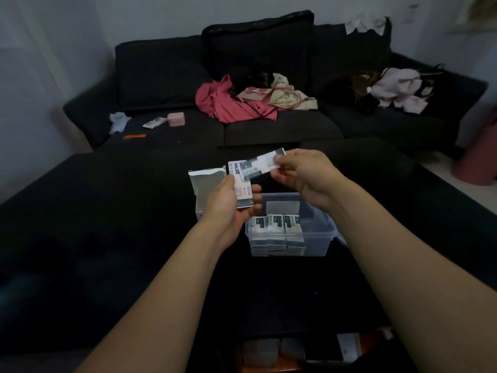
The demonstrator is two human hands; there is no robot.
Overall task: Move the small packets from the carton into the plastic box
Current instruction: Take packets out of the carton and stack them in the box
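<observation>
We see both bare arms reaching forward over a dark table [107, 238], with the hands raised just above a clear plastic box [320, 235]. The left hand [228, 208] grips an upright packet [243, 188] between thumb and curled fingers, its printed white face turned toward us. The right hand [306, 176] pinches the end of a second packet [262, 164], which lies roughly level and stretches leftward so that its far end meets the top of the first one; whether the two are joined or only touching we cannot tell, as both are a little blurred. Inside the plastic box, packets already there [277, 224] stand in a tight row of three stacks against the near wall, while the far part of the box shows bare bottom. The carton [205, 181], white with its flaps open, stands just left of the box and is partly hidden behind the left hand; we cannot see what it holds. Beyond the table runs a dark sofa [161, 71] carrying a pink garment [228, 103], a cream cloth [290, 95], a pale heap of clothing [398, 90] at the right end, a small pink case [176, 119] and a white tube [154, 122].
</observation>
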